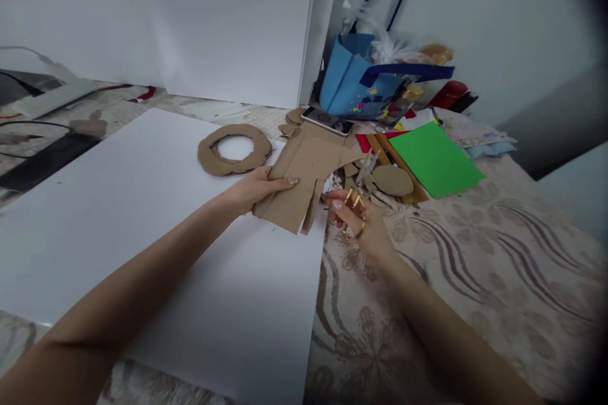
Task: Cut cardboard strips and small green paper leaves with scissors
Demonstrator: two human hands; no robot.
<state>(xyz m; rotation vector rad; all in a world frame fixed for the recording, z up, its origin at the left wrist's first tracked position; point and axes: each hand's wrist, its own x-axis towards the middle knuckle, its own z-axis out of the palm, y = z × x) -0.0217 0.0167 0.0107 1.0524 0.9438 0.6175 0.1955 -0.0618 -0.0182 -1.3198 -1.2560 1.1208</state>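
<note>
My left hand grips a piece of brown cardboard near its lower left edge, thumb on top. The cardboard has a curved cut-out on its right side, and a narrow strip hangs partly cut from its lower edge. My right hand is closed around small gold-handled scissors, just right of that strip. Their blades are mostly hidden by the fingers and cardboard. Beyond my left hand, a cardboard ring lies on a large white sheet.
Cardboard scraps and an oval cardboard piece lie right of the cardboard. A phone rests behind it. Green paper sits farther right, below a blue bag. Cables and a black device are at left. A patterned cloth covers the table.
</note>
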